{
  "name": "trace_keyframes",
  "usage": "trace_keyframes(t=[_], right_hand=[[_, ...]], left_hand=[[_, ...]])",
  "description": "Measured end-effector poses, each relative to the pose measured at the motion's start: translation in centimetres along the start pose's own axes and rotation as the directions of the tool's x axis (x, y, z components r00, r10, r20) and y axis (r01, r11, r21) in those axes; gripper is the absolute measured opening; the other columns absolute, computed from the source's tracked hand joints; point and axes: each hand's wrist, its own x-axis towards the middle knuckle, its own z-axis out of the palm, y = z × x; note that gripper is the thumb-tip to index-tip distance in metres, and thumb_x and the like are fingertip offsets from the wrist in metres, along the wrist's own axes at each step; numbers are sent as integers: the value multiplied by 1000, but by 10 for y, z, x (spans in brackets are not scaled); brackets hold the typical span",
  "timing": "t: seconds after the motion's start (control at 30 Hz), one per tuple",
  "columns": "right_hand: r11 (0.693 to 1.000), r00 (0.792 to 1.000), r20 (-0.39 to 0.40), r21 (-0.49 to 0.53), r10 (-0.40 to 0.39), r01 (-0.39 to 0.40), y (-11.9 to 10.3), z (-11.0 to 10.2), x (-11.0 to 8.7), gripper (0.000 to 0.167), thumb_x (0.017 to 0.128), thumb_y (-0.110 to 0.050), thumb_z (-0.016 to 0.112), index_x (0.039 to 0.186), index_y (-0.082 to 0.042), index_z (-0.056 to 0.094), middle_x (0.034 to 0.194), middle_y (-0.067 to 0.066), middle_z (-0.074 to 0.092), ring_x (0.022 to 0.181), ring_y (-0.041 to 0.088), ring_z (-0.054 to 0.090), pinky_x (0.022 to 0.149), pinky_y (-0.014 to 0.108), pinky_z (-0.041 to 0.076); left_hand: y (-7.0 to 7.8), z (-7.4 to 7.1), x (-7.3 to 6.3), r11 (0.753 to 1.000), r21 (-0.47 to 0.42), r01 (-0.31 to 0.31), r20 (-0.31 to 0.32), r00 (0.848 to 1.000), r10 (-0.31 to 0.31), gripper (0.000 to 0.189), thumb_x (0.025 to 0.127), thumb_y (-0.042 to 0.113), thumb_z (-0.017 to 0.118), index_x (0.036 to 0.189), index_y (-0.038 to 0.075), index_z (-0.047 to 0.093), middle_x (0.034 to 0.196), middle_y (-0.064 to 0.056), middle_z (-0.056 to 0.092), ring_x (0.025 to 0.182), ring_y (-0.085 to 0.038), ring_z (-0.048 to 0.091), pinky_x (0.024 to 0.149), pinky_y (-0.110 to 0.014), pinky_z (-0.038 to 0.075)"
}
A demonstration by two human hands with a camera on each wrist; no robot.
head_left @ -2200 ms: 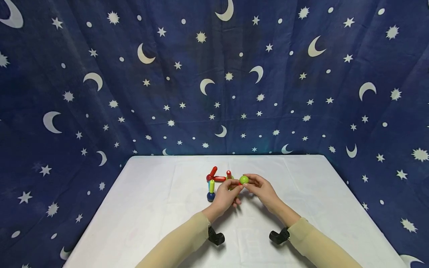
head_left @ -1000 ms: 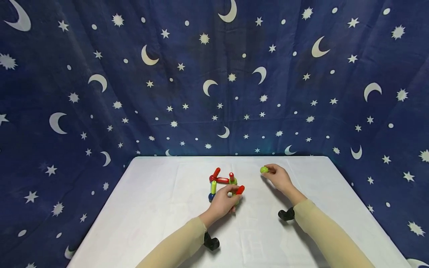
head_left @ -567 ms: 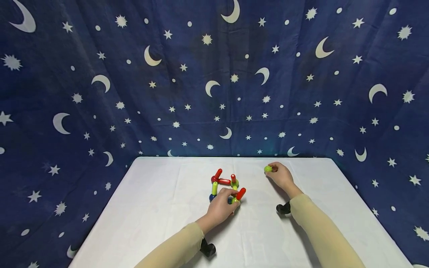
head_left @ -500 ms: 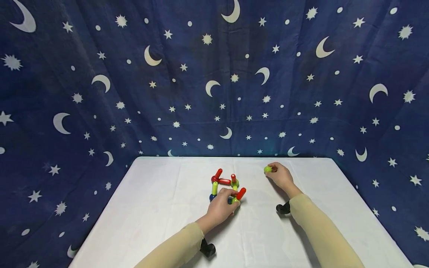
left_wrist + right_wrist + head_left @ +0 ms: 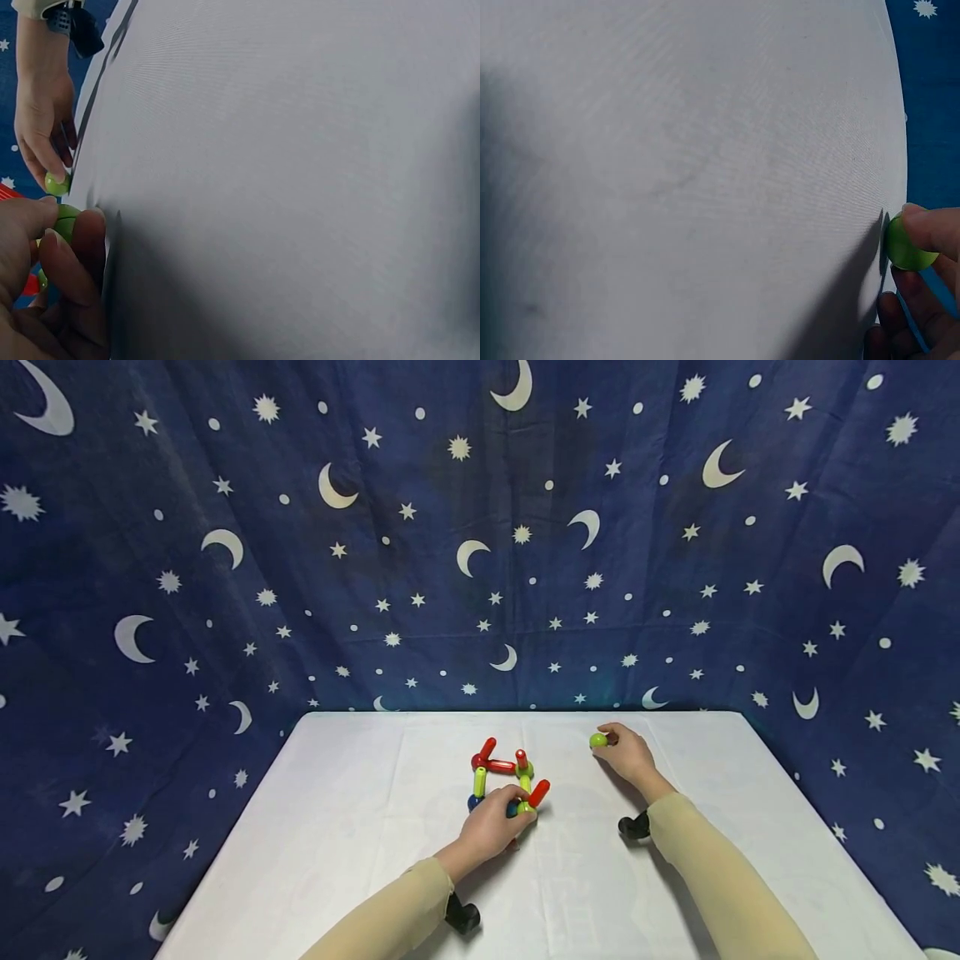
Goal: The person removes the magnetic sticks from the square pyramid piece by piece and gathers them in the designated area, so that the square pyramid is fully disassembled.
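Note:
On the table stands a frame of ball-and-stick building pieces. Its far side has a red ball (image 5: 478, 762), a lying red stick (image 5: 501, 767) and a green ball (image 5: 524, 770), with red sticks rising from both balls. At the near left corner, a yellow-green stick (image 5: 480, 782) stands on a blue ball (image 5: 475, 802). My left hand (image 5: 491, 822) pinches the near right green ball (image 5: 66, 223), from which a red stick (image 5: 539, 792) slants up. Farther right, my right hand (image 5: 628, 755) pinches a loose green ball (image 5: 910, 244) between thumb and fingers.
A white cloth covers the table (image 5: 337, 827). Behind it hangs a dark blue curtain (image 5: 420, 568) with moons and stars. Black camera mounts (image 5: 635, 827) sit at both wrists.
My right hand has pulled the green ball away from the left hand's red stick and carried it to the right. My left hand has shifted its grip down to the green ball below that stick.

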Motion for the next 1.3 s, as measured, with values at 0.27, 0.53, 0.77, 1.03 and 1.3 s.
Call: trace_keyframes(t=[0.27, 0.53, 0.77, 1.03, 1.3], right_hand=[[999, 1000, -15, 28, -25, 25, 5, -3, -5, 55, 96, -20, 70, 142, 3, 52, 132, 28, 59, 122, 44, 55, 103, 58, 41], [974, 985, -94, 161, -147, 160, -23, -4, -38, 31, 98, -12, 65, 127, -1, 65, 118, 18, 68, 112, 35, 60, 95, 49, 46], [891, 954, 256, 452, -158, 26, -49, 20, -84, 37, 97, -13, 70, 132, -1, 62, 121, 15, 69, 105, 24, 63, 77, 40, 52], [794, 954, 289, 597, -80, -114, -65, 42, -102, 42, 95, -17, 74, 129, 3, 60, 114, 12, 70, 96, 28, 63, 73, 35, 53], [754, 973, 229, 642, -13, -141, -70, 56, -100, 32, 93, -11, 75, 119, 3, 63, 98, 6, 70, 87, 23, 63, 68, 30, 51]], left_hand=[[-1, 1, 0, 999, -54, 8, 17, 1000, -7, 29, 99, 31, 71, 122, 17, 61, 103, -2, 56, 53, -12, 58, 52, -29, 50], [0, 2, 1, 995, -101, 21, 46, 999, -16, 29, 99, 32, 71, 122, 19, 60, 99, -1, 54, 54, -13, 60, 49, -30, 51], [0, 3, 4, 991, -134, 17, 51, 999, -11, 28, 100, 29, 70, 122, 16, 60, 97, -3, 54, 51, -15, 61, 46, -30, 51], [-3, 4, 7, 992, -130, 8, 46, 999, -2, 27, 100, 30, 69, 121, 16, 60, 98, -4, 55, 49, -14, 58, 47, -32, 50], [-2, 2, 8, 993, -122, -2, 49, 999, 8, 27, 100, 31, 69, 120, 15, 60, 94, -4, 54, 47, -15, 57, 47, -32, 50]])
